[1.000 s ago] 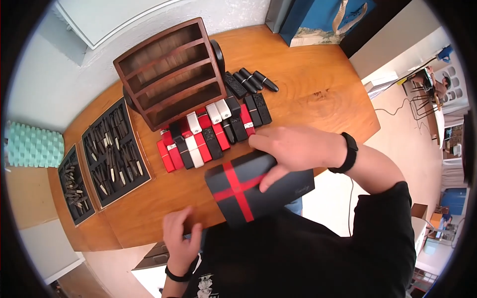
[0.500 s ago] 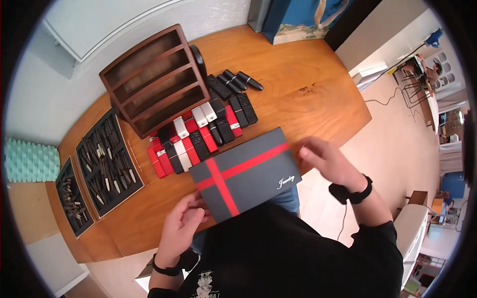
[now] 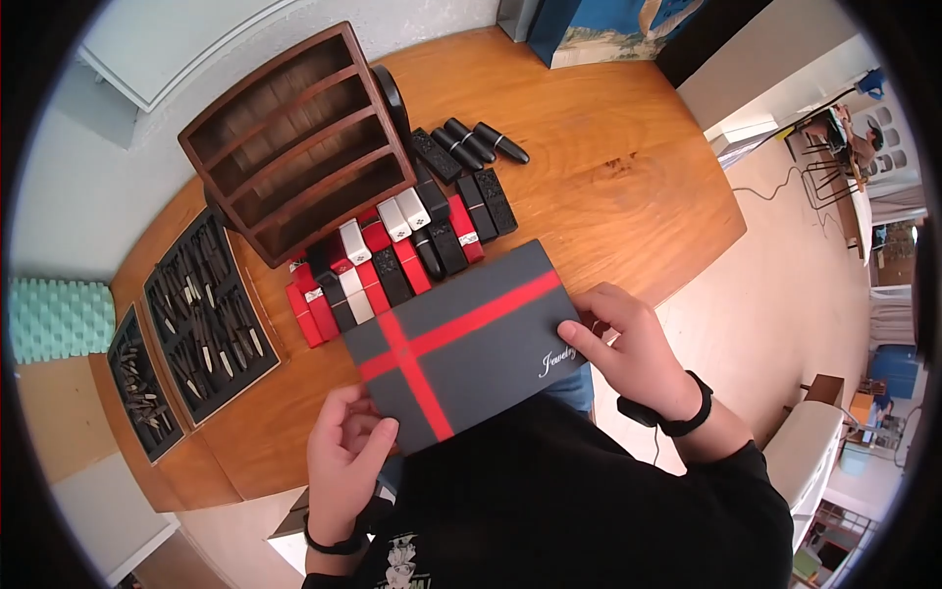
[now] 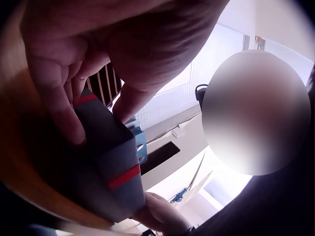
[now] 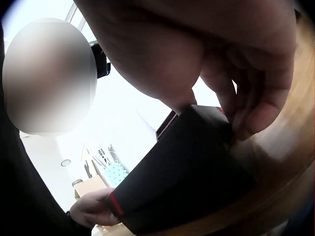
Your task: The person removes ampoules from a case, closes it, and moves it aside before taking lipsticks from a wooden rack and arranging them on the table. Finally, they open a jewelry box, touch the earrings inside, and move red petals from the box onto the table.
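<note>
A dark grey gift box [image 3: 471,344] with a crossed red ribbon and white "Jewelry" lettering is held at the table's near edge, its lid facing up. My right hand [image 3: 633,344] grips its right end, thumb on the lid and fingers around the far side. At the opposite end my left hand [image 3: 348,452] holds the box, fingers and thumb on either side of it in the left wrist view. Beyond it lie rows of small red, black and white boxes [image 3: 395,275], and several black lipstick-like tubes [image 3: 502,142] sit farther back.
A brown wooden rack [image 3: 294,137] with slots stands behind the small boxes. At the left, two dark trays [image 3: 211,314] hold many slim pieces, near a mint textured block [image 3: 61,319]. A blue paper bag [image 3: 608,34] stands at the back. The wooden table [image 3: 628,216] extends right.
My right hand lifts off the box top, swings right and takes hold of the right end. My left hand comes up to the left end. The box shifts slightly left.
</note>
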Demonstrator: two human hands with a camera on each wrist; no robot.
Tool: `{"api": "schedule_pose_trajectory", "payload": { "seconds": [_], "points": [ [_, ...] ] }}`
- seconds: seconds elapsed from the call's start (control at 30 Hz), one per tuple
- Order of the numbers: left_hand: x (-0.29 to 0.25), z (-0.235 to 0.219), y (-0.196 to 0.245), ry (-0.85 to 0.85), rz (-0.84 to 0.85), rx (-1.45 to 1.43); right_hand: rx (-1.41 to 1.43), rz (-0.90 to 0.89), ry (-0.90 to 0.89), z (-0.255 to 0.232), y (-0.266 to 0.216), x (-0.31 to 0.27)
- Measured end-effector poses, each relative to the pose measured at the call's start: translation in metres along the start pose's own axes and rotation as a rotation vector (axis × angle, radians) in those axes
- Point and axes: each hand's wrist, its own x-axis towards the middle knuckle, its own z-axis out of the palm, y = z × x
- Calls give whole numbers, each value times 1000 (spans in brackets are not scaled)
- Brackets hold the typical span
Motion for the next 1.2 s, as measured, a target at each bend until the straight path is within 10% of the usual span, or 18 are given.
{"api": "schedule_pose_trajectory", "payload": {
  "seconds": [0.27, 0.33, 0.53, 0.87, 1.0, 1.07, 1.2],
  "points": [
    [-6, -8, 4, 25, 132, 82, 35, -86, 76, 7, -16, -13],
    [-4, -13, -3, 9, 175, 80, 548, 154, -1, 8, -17, -16],
    [8, -17, -24, 171, 272, 176, 819, 96, 384, -42, 51, 0],
    [35, -10, -66, 231, 603, 363, 579, 282, 658, -103, 111, 46],
    [34, -10, -66, 233, 608, 402, -314, 418, 628, -96, 104, 53],
    [34, -9, -66, 248, 601, 409, -764, -81, 790, -77, 76, 42],
    [35, -6, -64, 252, 601, 411, -325, -407, 78, -10, -20, 28]
  ]
}}
